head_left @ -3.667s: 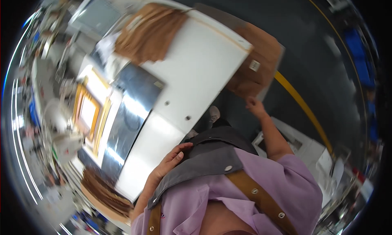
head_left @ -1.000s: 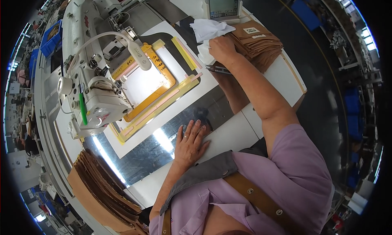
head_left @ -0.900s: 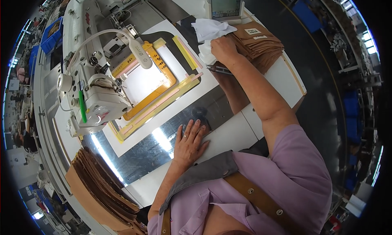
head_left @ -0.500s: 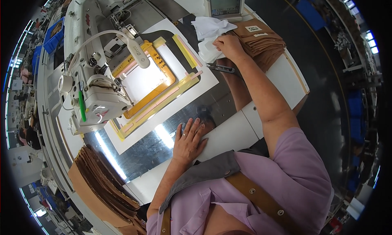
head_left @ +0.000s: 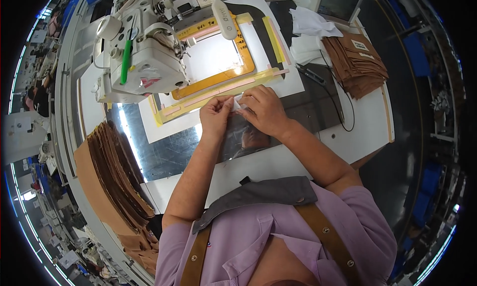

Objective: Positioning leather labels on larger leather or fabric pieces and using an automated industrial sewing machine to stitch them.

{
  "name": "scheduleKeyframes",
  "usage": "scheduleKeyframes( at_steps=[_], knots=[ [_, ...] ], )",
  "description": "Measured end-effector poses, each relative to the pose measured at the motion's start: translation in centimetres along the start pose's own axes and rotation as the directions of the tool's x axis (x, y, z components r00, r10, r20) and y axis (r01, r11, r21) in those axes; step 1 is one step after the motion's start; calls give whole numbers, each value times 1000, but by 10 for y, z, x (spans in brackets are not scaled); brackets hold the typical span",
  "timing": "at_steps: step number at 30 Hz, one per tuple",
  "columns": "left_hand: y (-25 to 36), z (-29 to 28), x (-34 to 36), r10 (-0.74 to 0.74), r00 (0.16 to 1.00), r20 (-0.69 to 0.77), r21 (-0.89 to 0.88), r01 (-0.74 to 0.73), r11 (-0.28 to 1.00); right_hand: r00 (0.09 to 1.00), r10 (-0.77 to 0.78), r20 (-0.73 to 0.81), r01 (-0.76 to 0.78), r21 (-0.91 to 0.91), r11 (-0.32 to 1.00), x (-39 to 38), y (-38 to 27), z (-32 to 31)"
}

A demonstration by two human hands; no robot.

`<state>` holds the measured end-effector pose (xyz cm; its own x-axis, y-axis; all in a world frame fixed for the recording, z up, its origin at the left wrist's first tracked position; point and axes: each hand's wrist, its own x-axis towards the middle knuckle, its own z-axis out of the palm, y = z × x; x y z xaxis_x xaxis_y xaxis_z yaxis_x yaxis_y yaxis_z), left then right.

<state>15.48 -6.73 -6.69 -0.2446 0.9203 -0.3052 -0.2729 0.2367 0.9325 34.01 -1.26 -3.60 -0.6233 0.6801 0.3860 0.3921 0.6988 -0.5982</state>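
Observation:
Both hands meet above the metal work plate (head_left: 166, 159), close to the near edge of a yellow frame (head_left: 243, 54). Between my left hand (head_left: 216, 116) and my right hand (head_left: 266, 108) is a small piece of white material (head_left: 237, 106), pinched by the fingers of both. Its exact kind is mostly hidden by the fingertips. The white sewing machine head (head_left: 149, 62) stands just beyond and left of my hands, with a green-handled tool (head_left: 126, 62) on its front. A lamp (head_left: 224, 20) lights the white sheet inside the frame.
At the right lie a stack of brown pieces (head_left: 355, 62), a crumpled white cloth (head_left: 313, 22), white sheets (head_left: 308, 49) and a dark snipping tool (head_left: 312, 75) beside a black cord (head_left: 343, 114). Another brown stack (head_left: 112, 181) stands at the left. A screen (head_left: 340, 2) is at the back right.
My right hand has come from the white sheets at the right to the middle. My left hand has lifted from lying flat, and both now pinch a white piece. The view has shifted.

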Motion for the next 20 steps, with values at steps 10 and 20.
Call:
scheduleKeyframes(
  at_steps=[10,20],
  knots=[
    [12,-58,-6,380,871,-310,393,-247,886,982,-93,163,132,-247,960,-12,-3,9],
    [23,-61,-35,610,722,327,866,-487,111,925,-7,380,129,-298,946,-11,3,12]
  ],
)
